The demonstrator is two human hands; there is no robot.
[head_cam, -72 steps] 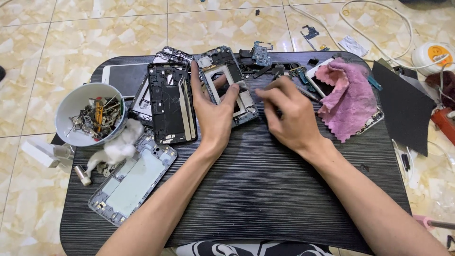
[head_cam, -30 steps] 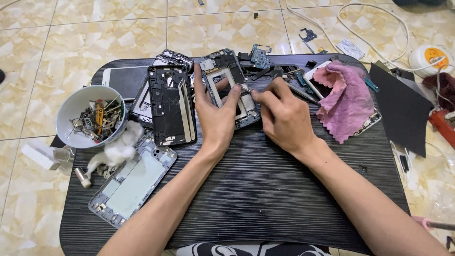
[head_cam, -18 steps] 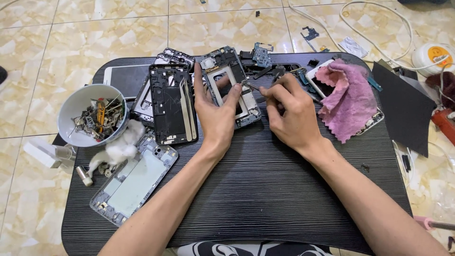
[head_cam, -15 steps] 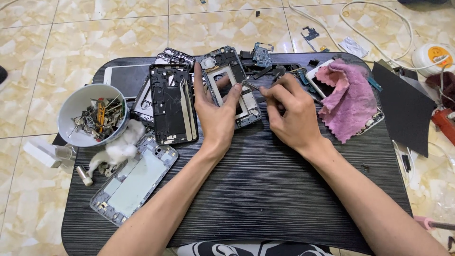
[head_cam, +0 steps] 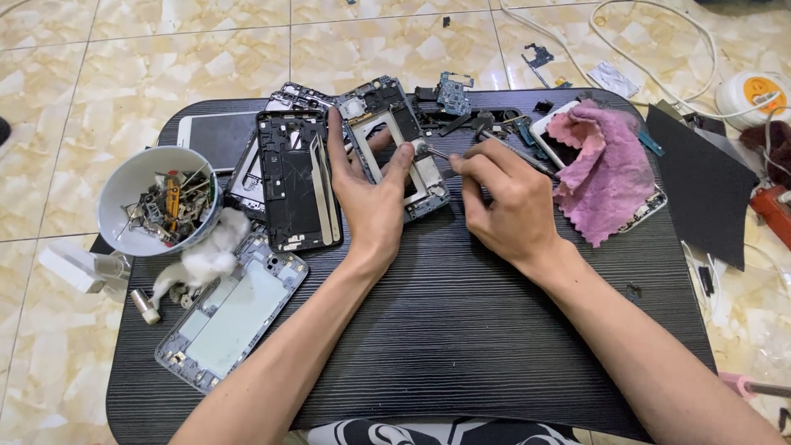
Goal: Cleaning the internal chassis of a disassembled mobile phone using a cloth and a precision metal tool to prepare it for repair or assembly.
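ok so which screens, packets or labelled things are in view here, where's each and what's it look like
Phone screen: far left of the black mat, flat, dark glass, white bezel.
Phone under pink cloth: right of the right hand, white edge, dark screen.
Small packet: on the floor tiles beyond the mat, flat, whitish.
Round reel: far right, white with orange label.

1. The near half of my black mat (head_cam: 461,346) lies open; only my forearms cross it.
2. To my left, the black phone frame (head_cam: 292,181), the bowl of parts (head_cam: 148,177) and the grey phone housing (head_cam: 231,317) crowd the way.
3. On my right, the pink cloth (head_cam: 606,177) blocks the way.
4. The far edge is packed with circuit boards (head_cam: 453,91).
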